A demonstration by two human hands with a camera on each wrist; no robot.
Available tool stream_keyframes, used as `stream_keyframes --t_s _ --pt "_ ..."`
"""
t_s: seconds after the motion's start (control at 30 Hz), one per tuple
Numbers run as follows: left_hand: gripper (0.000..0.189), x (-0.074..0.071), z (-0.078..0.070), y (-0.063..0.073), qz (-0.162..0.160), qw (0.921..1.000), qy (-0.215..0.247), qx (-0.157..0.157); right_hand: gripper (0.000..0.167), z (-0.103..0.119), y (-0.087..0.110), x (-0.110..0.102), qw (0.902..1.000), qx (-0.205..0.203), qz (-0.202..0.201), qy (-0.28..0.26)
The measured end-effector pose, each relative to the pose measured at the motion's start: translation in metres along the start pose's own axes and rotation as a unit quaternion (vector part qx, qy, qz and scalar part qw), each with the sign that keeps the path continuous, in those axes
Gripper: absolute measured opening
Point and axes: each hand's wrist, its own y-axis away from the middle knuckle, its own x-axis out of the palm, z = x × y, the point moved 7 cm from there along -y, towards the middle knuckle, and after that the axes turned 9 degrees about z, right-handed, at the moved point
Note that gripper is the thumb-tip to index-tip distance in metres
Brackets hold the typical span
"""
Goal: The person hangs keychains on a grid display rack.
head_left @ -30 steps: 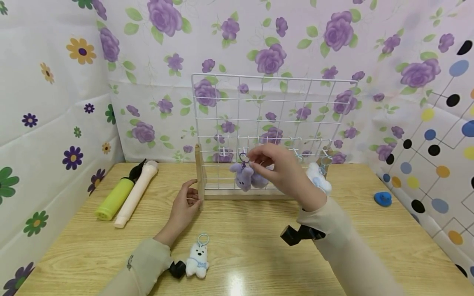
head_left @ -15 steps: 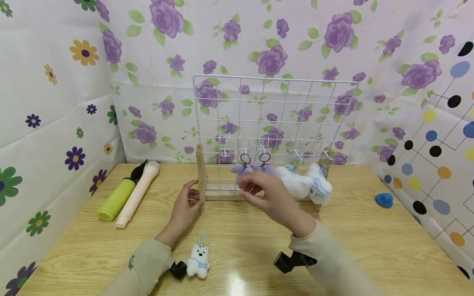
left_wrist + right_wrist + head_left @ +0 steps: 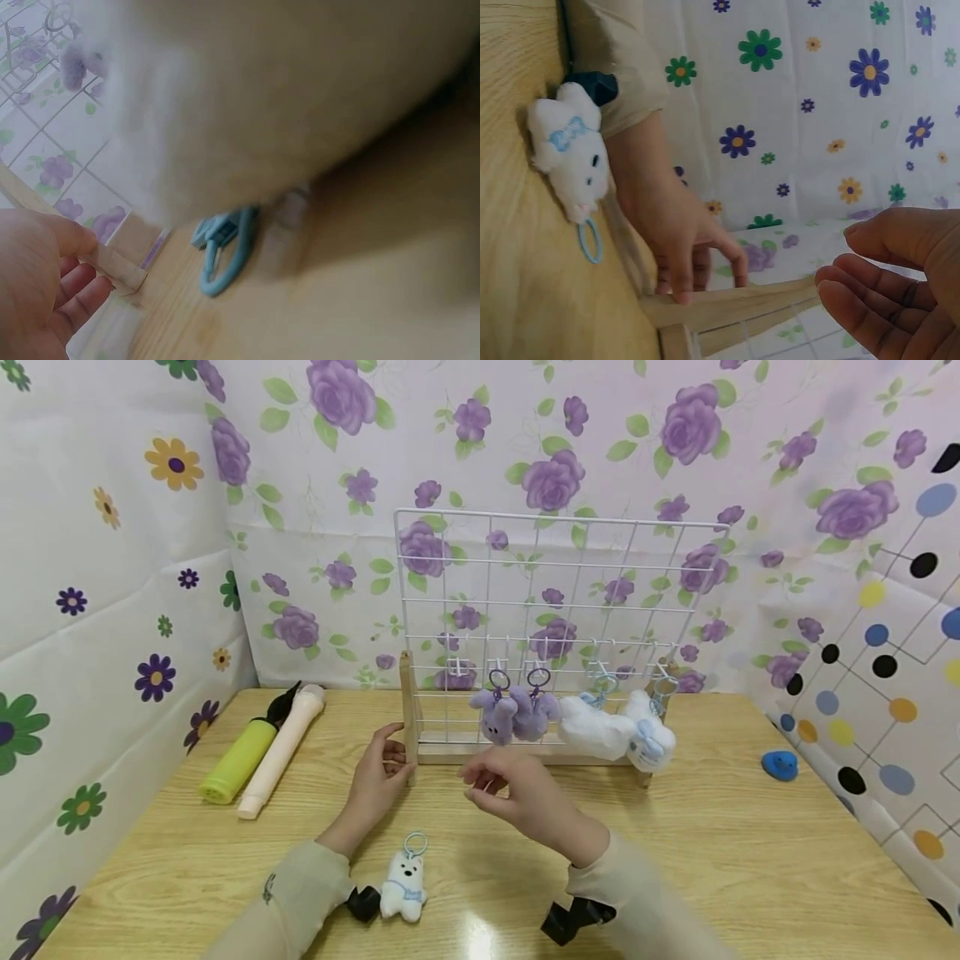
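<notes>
My left hand [image 3: 381, 766] grips the left wooden upright [image 3: 410, 718] of a white wire grid rack [image 3: 510, 564], thumb on the near side. In midair in front of the rack, my right hand [image 3: 525, 797] has loosely bent fingers with nothing between them. Two purple plush keychains [image 3: 497, 717] hang by dark rings from hooks on the grid, just beyond that hand. To their right hang white plush keychains [image 3: 592, 727] on light blue rings. A white bear keychain [image 3: 403, 885] with a blue ring lies on the table by my left wrist; its fur blurs across the left wrist view.
On the left side of the table [image 3: 712, 860] lie a yellow-green hand pump [image 3: 238, 762] and a pale tube-shaped thing [image 3: 281, 752]. A small blue duck-like toy [image 3: 780, 765] sits at the right. An unused white hook [image 3: 457, 668] is on the grid's left part. Patterned cloths enclose the table.
My right hand has let go of the purple keychain's ring at the hook and come down towards me. The keychain now hangs there. My left hand has stayed on the upright.
</notes>
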Motion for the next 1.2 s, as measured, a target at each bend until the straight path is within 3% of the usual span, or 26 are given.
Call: stream_keyframes --t_s 0.37,0.67,1.03,1.1,1.2 --pt "0.062 -0.001 0.001 -0.001 0.002 1.0 0.009 0.002 0.017 -0.02 -0.007 0.04 0.9978 0.028 0.053 -0.027" --pt "0.063 -0.001 -0.001 -0.001 0.002 1.0 0.007 0.004 0.019 -0.037 -0.013 0.076 0.9891 0.072 0.119 -0.048" --pt "0.062 -0.002 -0.002 0.0 -0.001 0.9999 0.014 0.007 0.017 -0.043 -0.02 0.096 0.9825 0.103 0.143 -0.059" --pt "0.062 -0.002 -0.004 0.002 0.001 0.9998 0.019 -0.001 0.017 -0.045 -0.021 0.1 0.9812 0.11 0.149 -0.053" --pt "0.061 -0.004 -0.019 0.006 0.002 0.9997 0.021 -0.011 0.017 -0.047 -0.023 0.104 0.9797 0.117 0.16 -0.033"
